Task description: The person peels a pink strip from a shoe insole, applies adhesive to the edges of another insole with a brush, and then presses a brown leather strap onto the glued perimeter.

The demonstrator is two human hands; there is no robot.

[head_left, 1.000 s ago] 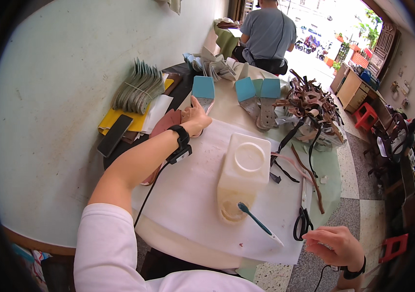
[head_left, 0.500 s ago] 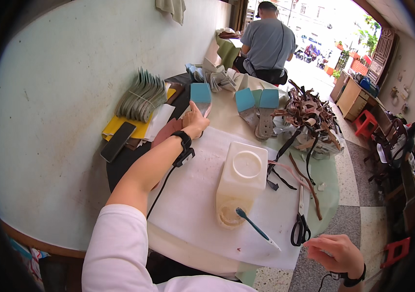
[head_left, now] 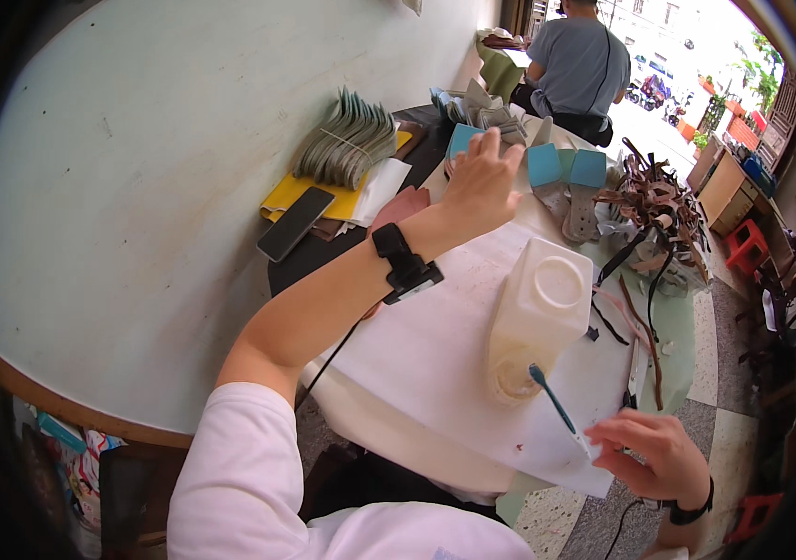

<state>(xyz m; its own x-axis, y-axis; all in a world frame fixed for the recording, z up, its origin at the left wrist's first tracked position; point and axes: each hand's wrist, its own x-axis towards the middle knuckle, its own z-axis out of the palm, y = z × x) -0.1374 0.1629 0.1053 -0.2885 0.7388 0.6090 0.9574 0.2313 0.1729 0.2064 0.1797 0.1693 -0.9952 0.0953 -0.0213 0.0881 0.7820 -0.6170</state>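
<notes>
My left hand [head_left: 482, 191] is raised over the far side of the table with fingers apart and nothing seen in it. Partly behind it lies a blue-topped strap-like piece [head_left: 462, 140]. My right hand [head_left: 655, 455] hovers at the near right edge, thumb and fingers apart, with its fingertips by the white handle end of a green brush [head_left: 558, 409]. The brush leans from the open mouth of a cut white plastic jug [head_left: 547, 299] lying on a white sheet [head_left: 416, 341]. Scissors [head_left: 635, 373] lie beyond my right hand, partly hidden.
Two more blue-topped pieces [head_left: 588, 170] lie beyond the jug, beside a heap of brown leather scraps [head_left: 655, 205]. At left are a banded stack of grey-green pieces [head_left: 349, 140] and a phone [head_left: 295, 224]. A person [head_left: 577, 65] sits with their back turned beyond the table.
My left hand has lifted off the blue-topped piece and moved right. My right hand has come closer to the brush's handle end. The whole view has swung left.
</notes>
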